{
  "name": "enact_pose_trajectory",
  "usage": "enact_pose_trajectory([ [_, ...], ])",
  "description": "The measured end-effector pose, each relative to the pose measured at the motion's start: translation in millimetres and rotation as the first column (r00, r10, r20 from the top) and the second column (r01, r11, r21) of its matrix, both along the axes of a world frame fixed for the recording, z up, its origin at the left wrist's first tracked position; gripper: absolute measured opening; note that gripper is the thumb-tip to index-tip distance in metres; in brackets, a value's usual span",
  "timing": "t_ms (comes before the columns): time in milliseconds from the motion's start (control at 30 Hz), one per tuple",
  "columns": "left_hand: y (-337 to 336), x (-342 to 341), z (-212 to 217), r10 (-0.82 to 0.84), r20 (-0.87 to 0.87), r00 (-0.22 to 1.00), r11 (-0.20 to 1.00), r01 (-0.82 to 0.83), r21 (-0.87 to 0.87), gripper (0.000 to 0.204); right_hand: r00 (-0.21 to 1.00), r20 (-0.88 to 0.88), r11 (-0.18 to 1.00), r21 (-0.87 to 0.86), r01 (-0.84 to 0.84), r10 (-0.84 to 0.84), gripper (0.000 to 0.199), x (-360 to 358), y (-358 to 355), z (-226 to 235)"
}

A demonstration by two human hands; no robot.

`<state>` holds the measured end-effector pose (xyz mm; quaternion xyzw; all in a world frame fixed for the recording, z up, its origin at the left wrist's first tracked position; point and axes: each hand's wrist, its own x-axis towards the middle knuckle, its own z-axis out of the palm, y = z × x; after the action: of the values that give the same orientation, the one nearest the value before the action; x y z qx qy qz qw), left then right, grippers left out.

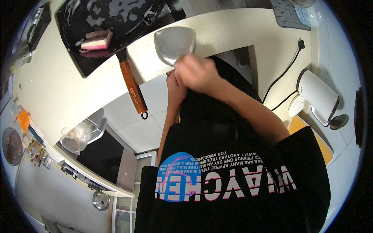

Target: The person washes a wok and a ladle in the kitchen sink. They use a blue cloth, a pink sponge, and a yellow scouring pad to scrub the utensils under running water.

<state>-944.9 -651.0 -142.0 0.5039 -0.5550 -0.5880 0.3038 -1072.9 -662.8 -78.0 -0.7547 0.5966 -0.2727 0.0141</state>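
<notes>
A person in a black printed T-shirt [233,171] stands at a pale speckled tabletop [70,89], both hands raised together at its edge. The right hand [196,72] closes over the handle end of a grey spatula blade [175,44], the left hand [175,87] tucked just beneath it. Farther along, a soapy black frying pan [112,15] holds a pink-and-white sponge [97,40], its brown wooden handle [132,85] jutting past the tabletop's edge. A white electric kettle [316,95] stands well apart, its lid open.
</notes>
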Motion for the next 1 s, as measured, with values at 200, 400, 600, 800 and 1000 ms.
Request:
enact_pose_trajectory([
  [200, -1, 13, -4, -0.012, 0.174, 0.985, 0.995, -0.006, 0.103, 0.029, 0.979, -0.203, 1.0, -0.018, 0.013, -0.017, 0.01, -26, -24, 4],
  [400, 2, 5, 4, 0.0, 0.076, 0.997, 0.984, 0.014, -0.175, 0.02, 0.891, -0.106, 0.896, 0.013, -0.444, 0.442, 0.011, 0, -5, 3],
  [600, -5, 10, 0, 0.001, -0.022, 1.0, 1.0, -0.002, -0.026, 0.021, 0.945, 0.007, 0.944, 0.033, -0.328, 0.328, 0.009, -4, -22, 6],
  [800, 3, 19, 7, 0.064, -0.094, 0.993, 0.974, -0.041, 0.223, 0.021, 0.988, 0.016, 0.975, -0.166, -0.148, 0.153, 0.023, -16, -79, 30],
  [1000, 0, 21, 0, 0.039, -0.242, 0.969, 0.952, 0.037, 0.305, 0.02, 0.973, -0.035, 0.97, 0.098, -0.223, 0.227, 0.026, 2, -45, 24],
])
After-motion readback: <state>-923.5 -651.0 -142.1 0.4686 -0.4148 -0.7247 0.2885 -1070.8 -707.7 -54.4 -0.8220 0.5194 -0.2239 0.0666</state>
